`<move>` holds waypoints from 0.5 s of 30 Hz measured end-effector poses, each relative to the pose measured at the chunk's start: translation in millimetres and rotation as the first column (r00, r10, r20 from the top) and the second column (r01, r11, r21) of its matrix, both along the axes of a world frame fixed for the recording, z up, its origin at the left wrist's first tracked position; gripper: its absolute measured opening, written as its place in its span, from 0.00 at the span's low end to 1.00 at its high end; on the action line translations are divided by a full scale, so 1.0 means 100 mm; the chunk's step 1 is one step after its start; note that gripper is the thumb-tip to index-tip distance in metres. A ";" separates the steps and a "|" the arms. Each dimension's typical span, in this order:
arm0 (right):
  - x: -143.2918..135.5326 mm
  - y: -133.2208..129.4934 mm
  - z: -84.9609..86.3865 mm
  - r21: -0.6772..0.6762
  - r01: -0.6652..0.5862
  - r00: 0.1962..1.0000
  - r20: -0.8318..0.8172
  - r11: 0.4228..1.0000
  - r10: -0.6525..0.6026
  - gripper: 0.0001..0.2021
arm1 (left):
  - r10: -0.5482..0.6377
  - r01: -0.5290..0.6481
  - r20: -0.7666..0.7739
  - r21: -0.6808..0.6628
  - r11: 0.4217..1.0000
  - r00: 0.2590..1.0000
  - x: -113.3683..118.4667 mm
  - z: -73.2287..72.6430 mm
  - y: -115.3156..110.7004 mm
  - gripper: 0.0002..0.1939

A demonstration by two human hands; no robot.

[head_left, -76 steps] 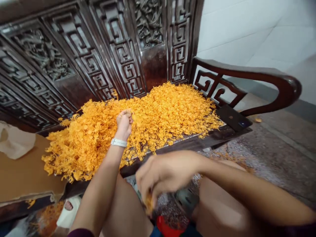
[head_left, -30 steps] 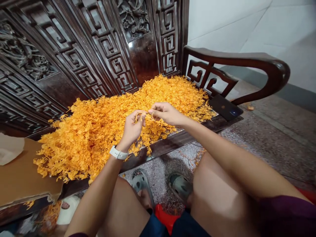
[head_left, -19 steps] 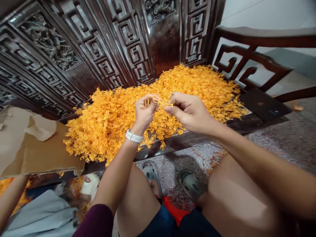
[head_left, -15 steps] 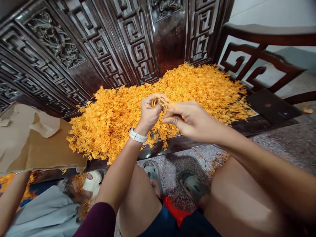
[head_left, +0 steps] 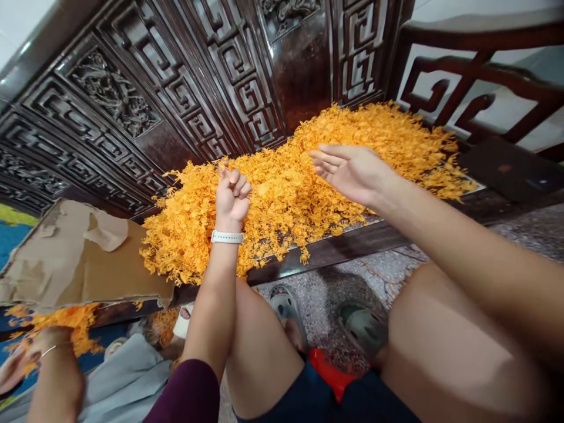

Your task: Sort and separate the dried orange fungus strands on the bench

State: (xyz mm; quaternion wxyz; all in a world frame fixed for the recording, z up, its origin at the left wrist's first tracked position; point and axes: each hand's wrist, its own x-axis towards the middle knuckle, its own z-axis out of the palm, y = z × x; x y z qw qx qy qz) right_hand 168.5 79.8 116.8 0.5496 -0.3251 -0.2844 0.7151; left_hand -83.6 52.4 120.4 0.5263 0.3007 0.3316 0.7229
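A long heap of orange, frilly pieces (head_left: 282, 188) covers the seat of a dark carved wooden bench. Over its left part is my left hand (head_left: 232, 191), palm turned up, a white watch band on the wrist. Its fingers are curled, and whatever they pinch near the fingertips is too small to make out against the orange. My right hand (head_left: 348, 170) hovers above the right half of the heap, fingers stretched out and nothing in them. The two hands are apart.
Torn cardboard (head_left: 101, 258) lies at the left end of the heap. A dark flat item (head_left: 511, 170) is at the right. Another person's hand (head_left: 22, 364) touches orange pieces at the lower left. Green clogs (head_left: 363, 326) and something red (head_left: 330, 373) are below.
My hands have moved apart, left hand to the left and right hand up and to the right. The right fingers have opened. The orange loops between them no longer show. The view has shifted slightly.
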 end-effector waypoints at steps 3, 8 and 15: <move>0.06 0.17 -0.21 -0.220 0.066 0.993 0.112 0.973 -0.042 0.04 | -0.011 0.010 -0.034 -0.015 1.000 0.999 -0.04 -0.03 -0.02 0.14; -0.09 0.08 -0.47 0.007 -0.124 0.920 0.376 0.992 0.112 0.09 | -0.033 0.029 -0.083 -0.043 0.999 0.996 0.06 -0.06 -0.06 0.14; -0.20 -0.04 -0.53 0.118 -0.224 0.897 0.414 0.968 0.157 0.15 | -0.194 0.190 -0.063 -0.072 0.979 0.979 0.30 -0.09 -0.13 0.10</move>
